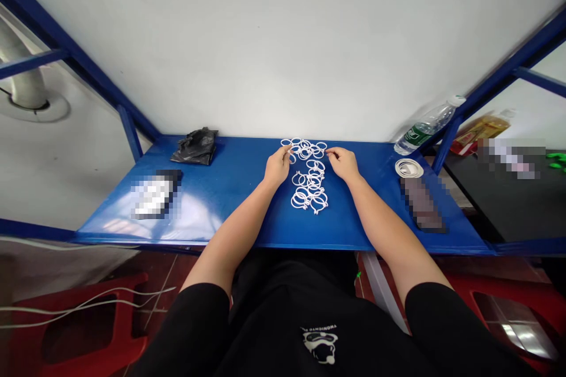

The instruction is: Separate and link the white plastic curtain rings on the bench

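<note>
white plastic rings (308,174) — thin, looped, interlinked — heaped mid-way along the glossy blue surface (234,159) | left hand (277,167), right hand (342,164): each grip drawn together at the heap's edge | clamped on a ring: cannot tell

The rings (309,194) are showing white on the blue table (230,218). The shirt (283,318) is showing black with a white print (320,346).

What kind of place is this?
Probably a small workshop: a blue metal workbench stands against a white wall, holding a heap of white rings, with red plastic stools below.
</note>
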Demonstrator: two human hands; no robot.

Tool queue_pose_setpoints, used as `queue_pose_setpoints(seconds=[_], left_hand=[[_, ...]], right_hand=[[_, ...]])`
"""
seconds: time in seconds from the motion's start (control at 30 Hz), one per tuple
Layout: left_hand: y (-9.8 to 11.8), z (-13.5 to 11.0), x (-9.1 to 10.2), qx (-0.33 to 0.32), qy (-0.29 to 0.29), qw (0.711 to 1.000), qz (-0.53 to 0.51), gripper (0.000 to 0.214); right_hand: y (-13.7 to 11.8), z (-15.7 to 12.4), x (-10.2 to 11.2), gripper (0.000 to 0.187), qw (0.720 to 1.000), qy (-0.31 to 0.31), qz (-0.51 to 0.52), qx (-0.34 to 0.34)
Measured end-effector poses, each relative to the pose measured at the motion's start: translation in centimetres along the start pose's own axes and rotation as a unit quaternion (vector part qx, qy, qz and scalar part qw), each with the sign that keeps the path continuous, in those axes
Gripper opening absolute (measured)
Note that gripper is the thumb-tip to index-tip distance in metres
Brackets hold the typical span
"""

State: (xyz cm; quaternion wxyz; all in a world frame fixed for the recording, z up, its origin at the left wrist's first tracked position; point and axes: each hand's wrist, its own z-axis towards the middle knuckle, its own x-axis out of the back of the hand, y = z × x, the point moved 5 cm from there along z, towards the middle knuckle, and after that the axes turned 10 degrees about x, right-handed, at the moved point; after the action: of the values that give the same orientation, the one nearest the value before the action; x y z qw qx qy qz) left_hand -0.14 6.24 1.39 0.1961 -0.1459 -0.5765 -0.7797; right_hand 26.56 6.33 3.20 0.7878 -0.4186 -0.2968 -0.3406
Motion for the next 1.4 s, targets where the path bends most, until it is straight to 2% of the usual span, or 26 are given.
queue_pose_setpoints(seconds=[0.1,0.23,0.37,0.5,0.67,0.9,1.17,1.4], left_hand=[[0.4,-0.1,0.1,-0.021,0.003,1.0,0.013,0.032],[0.7,-0.1,0.2,-0.032,0.008,0.999,0.017,0.03],[0.4,-0.1,0.2,-0.007,0.022,1.0,0.009,0.033],[0.0,0.0,-0.1,-0.011,0.015,1.0,0.012,0.03],[-0.2,-0.1,-0.3,-0.02,0.007,1.0,0.01,0.029],[0.2,-0.4,-0.3,-0.008,-0.006,1.0,0.007,0.024],[0.5,-0.3,-0.3,-0.009,-0.011,1.0,0.011,0.025],[0.5,-0.4,-0.3,-0.008,-0.012,1.0,0.013,0.024]], right_hand=[[0.7,0.2,-0.5,0.038,1.0,-0.026,-0.009,0.012],[0.3,0.3,-1.3,0.039,0.993,-0.083,-0.063,0.046],[0.0,0.2,-1.3,0.041,0.993,-0.085,-0.078,0.039],[0.0,0.2,-1.4,0.053,0.992,-0.076,-0.097,0.035],[0.5,0.2,-2.3,0.062,0.987,-0.125,-0.093,0.031],[0.0,0.0,-1.6,0.046,0.986,-0.082,-0.141,0.031],[-0.3,-0.1,-1.5,0.041,0.986,-0.08,-0.145,-0.005],[-0.1,0.0,-1.1,0.034,0.995,-0.039,-0.089,-0.039]])
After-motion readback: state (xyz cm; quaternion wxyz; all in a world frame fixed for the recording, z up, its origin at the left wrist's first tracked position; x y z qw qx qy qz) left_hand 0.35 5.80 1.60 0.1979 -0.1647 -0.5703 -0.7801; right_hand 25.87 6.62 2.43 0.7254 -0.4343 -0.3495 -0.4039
